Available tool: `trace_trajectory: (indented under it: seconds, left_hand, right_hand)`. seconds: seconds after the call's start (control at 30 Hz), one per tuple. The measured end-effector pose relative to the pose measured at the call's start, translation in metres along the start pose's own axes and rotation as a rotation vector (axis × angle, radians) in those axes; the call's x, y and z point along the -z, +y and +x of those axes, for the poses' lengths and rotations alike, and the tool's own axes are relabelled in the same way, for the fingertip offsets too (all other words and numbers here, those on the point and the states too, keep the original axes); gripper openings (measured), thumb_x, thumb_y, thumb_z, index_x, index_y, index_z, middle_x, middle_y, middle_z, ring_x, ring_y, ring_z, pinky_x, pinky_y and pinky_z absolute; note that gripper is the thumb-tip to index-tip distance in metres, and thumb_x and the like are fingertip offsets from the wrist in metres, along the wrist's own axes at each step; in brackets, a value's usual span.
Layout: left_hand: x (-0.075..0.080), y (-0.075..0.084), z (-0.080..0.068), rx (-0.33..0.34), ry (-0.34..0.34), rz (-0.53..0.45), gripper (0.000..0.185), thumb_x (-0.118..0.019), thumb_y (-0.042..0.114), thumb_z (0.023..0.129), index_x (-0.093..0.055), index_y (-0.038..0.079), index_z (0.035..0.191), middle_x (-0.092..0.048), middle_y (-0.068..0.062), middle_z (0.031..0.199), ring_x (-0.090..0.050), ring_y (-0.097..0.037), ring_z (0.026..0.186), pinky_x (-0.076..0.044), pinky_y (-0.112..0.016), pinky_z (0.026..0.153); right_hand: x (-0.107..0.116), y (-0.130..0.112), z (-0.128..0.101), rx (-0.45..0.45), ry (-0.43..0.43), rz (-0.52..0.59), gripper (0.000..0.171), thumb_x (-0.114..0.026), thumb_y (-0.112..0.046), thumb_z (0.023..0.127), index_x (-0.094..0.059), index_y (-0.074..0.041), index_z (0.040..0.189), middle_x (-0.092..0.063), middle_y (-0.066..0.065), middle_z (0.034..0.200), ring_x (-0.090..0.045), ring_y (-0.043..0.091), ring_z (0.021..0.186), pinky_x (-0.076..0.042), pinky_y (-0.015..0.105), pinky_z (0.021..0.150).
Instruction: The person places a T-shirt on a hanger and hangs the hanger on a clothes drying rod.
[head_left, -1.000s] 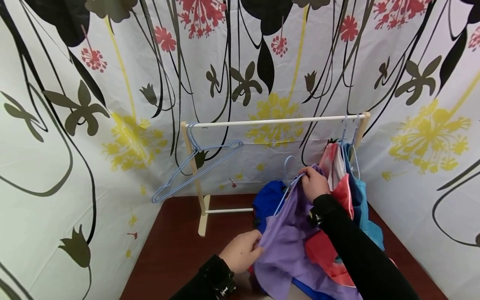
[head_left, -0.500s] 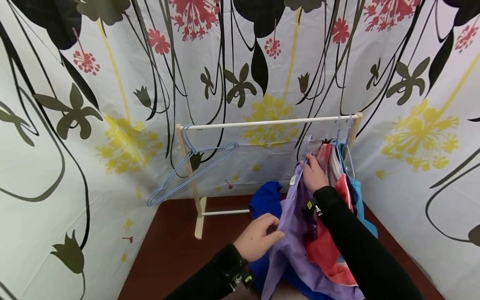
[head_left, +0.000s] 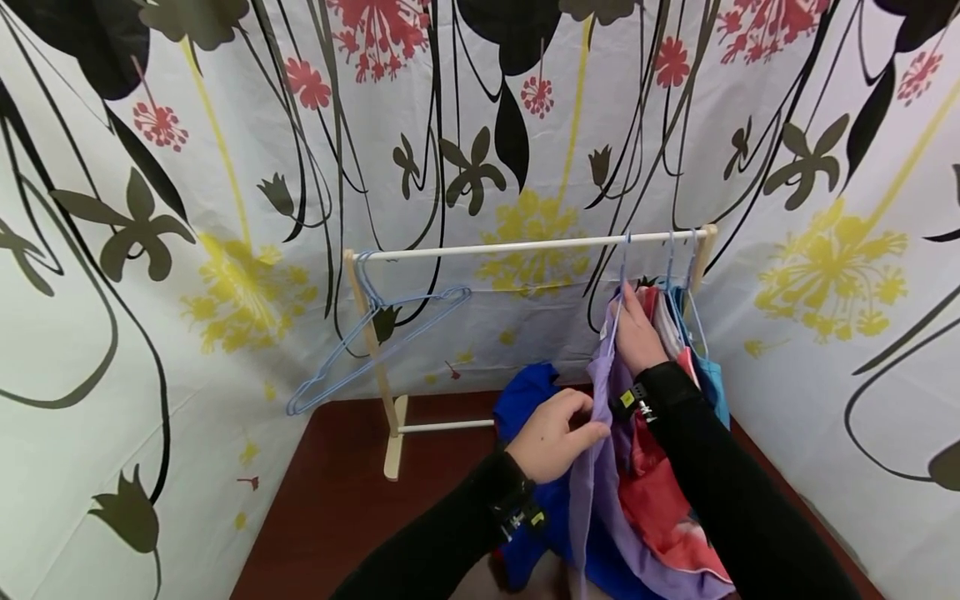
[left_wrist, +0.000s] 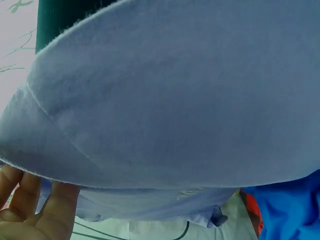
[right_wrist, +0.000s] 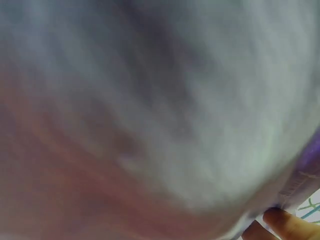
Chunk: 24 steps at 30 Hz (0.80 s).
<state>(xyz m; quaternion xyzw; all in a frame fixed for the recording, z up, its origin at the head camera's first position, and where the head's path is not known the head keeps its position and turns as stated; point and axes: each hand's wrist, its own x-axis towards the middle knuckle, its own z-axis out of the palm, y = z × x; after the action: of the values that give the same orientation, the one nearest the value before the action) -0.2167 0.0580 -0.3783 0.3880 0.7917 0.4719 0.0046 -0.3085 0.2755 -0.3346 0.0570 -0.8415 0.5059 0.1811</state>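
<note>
tabletop [head_left: 330, 483], dark reddish-brown | backdrop [head_left: 247, 117], white, flower-printed | hands: left [head_left: 551, 437] pinching, right [head_left: 637, 333] holding purple garment [head_left: 582, 500]

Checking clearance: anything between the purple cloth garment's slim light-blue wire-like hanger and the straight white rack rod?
Nothing visible. The light-blue hanger's hook is up at the white rod in the head view; whether it's seated, I can't tell. The right hand is below the hook.

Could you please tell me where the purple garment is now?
In the head view, the purple garment is right of centre, below the rail, beside the red garment.
</note>
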Motion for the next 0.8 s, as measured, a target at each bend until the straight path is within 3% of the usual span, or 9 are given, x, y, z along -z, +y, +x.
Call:
trace_trajectory:
  seconds: [0.2, 0.37, 0.67, 0.8]
  left_hand:
    - [-0.003, 0.003, 0.021, 0.003, 0.01, 0.004, 0.017, -0.062, 0.033, 0.102, -0.062, 0.017, 0.107, -0.054, 0.007, 0.098, -0.051, -0.006, 0.084, -0.043, -0.02, 0.071]
    - [-0.003, 0.0, 0.033, -0.001, 0.022, 0.019, 0.018, -0.062, 0.032, 0.102, -0.062, 0.015, 0.104, -0.053, 0.004, 0.093, -0.051, -0.007, 0.08, -0.042, -0.021, 0.069]
    - [-0.006, -0.009, 0.049, 0.024, 0.028, -0.032, 0.018, -0.061, 0.032, 0.103, -0.062, 0.014, 0.102, -0.052, 0.003, 0.089, -0.05, -0.007, 0.075, -0.041, -0.022, 0.067]
    - [-0.01, -0.01, 0.056, 0.037, 0.032, -0.03, 0.018, -0.062, 0.033, 0.103, -0.061, 0.015, 0.101, -0.051, 0.003, 0.088, -0.049, -0.008, 0.073, -0.04, -0.022, 0.066]
  right_hand:
    - [0.009, 0.001, 0.001, 0.029, -0.001, -0.005, 0.059, -0.026, -0.018, 0.108, -0.005, -0.013, 0.163, -0.003, 0.01, 0.168, 0.003, 0.021, 0.152, -0.004, 0.04, 0.121]
    - [0.011, 0.005, 0.0, -0.024, -0.01, -0.002, 0.062, -0.025, -0.016, 0.105, -0.003, -0.022, 0.163, -0.003, 0.007, 0.168, -0.002, 0.024, 0.153, -0.008, 0.045, 0.12]
    - [0.012, 0.013, 0.001, -0.034, -0.023, 0.013, 0.064, -0.03, -0.016, 0.105, -0.004, -0.025, 0.163, 0.0, 0.005, 0.168, -0.012, 0.025, 0.149, -0.018, 0.047, 0.115]
    - [0.012, 0.017, 0.002, -0.017, 0.004, 0.016, 0.063, -0.032, -0.013, 0.105, -0.009, -0.021, 0.163, -0.014, 0.014, 0.166, -0.019, 0.027, 0.148, -0.019, 0.045, 0.116]
